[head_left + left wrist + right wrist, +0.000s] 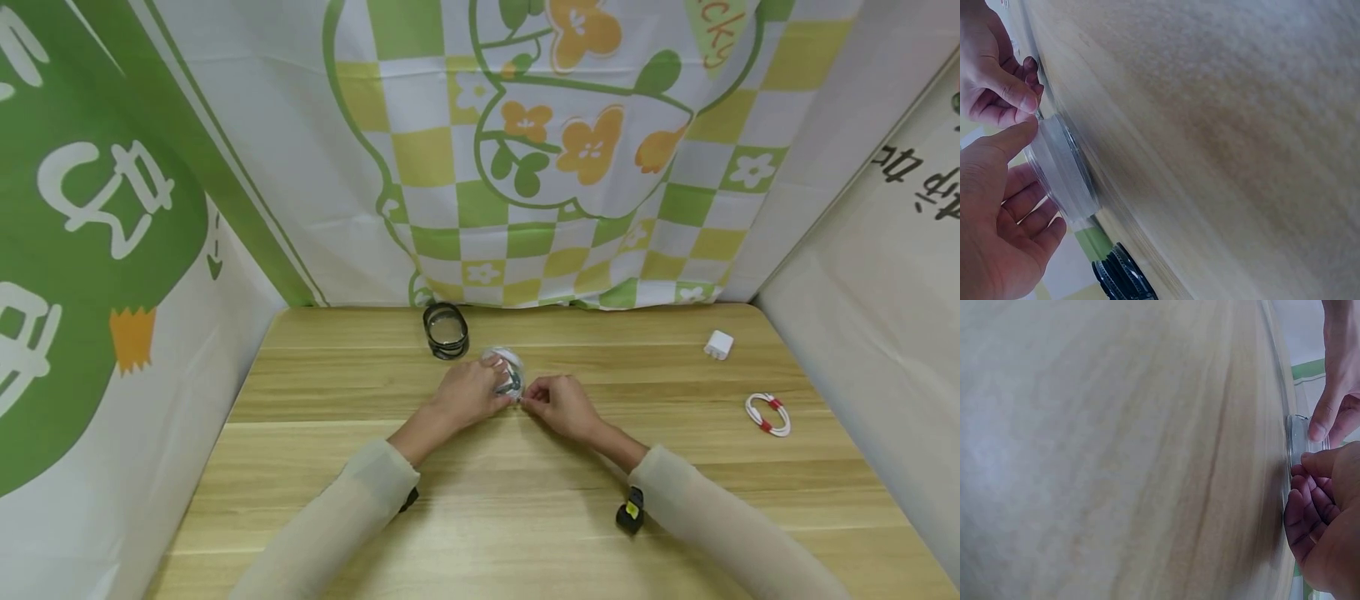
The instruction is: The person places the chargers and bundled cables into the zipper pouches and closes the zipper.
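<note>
A short, round, translucent drum-shaped thing point(517, 367) sits at the middle of the wooden table, with white and dark green showing in it from above. My left hand point(467, 392) holds it from the left, fingers round its far side and thumb at its near edge. On the right, my right hand point(564, 407) pinches at that same near edge between thumb and forefinger, the other fingers curled. The left wrist view shows the drum's clear side point(1063, 169) with both hands meeting at one end. What exactly the right fingertips pinch I cannot tell.
A coiled black cable point(431, 331) lies behind the left hand. To the far right are a white charger plug point(719, 343) and a coiled white cable with red ties point(781, 414). A printed curtain point(420, 158) hangs along the table's back edge.
</note>
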`<state>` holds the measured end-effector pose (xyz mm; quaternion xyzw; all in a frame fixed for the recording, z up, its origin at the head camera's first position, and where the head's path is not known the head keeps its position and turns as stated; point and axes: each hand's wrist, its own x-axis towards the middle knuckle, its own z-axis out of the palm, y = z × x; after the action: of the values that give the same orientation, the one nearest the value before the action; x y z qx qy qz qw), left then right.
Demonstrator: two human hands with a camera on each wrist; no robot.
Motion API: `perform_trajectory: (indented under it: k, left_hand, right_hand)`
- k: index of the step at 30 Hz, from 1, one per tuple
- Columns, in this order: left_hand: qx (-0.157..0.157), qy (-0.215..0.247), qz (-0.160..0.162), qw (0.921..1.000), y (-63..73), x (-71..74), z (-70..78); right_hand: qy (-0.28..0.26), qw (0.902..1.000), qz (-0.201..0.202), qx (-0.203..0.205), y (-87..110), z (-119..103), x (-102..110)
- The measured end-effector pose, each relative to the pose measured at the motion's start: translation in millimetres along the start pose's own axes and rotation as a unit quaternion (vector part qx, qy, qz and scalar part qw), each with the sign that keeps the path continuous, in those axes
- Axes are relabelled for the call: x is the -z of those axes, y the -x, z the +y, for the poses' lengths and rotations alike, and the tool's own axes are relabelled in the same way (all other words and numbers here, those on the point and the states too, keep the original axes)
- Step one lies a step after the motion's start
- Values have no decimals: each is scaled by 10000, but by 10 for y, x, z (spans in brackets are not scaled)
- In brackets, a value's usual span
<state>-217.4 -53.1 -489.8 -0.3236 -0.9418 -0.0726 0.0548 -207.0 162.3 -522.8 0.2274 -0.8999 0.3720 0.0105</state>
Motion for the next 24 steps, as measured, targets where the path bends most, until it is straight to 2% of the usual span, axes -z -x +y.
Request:
perform_trajectory:
  k: [7,17,24]
  left_hand:
    - [-90,109,175,9997,21,-28,-20]
    - [-37,128,193,9997,11,-37,-21]
    - [-83,143,337,9993,0,-27,-14]
  right_hand:
    - [26,10000,48,-8,6,8,-4]
    - [31,9999,93,47,-19,67,20]
    - [230,9993,291,-85,-71,116,40]
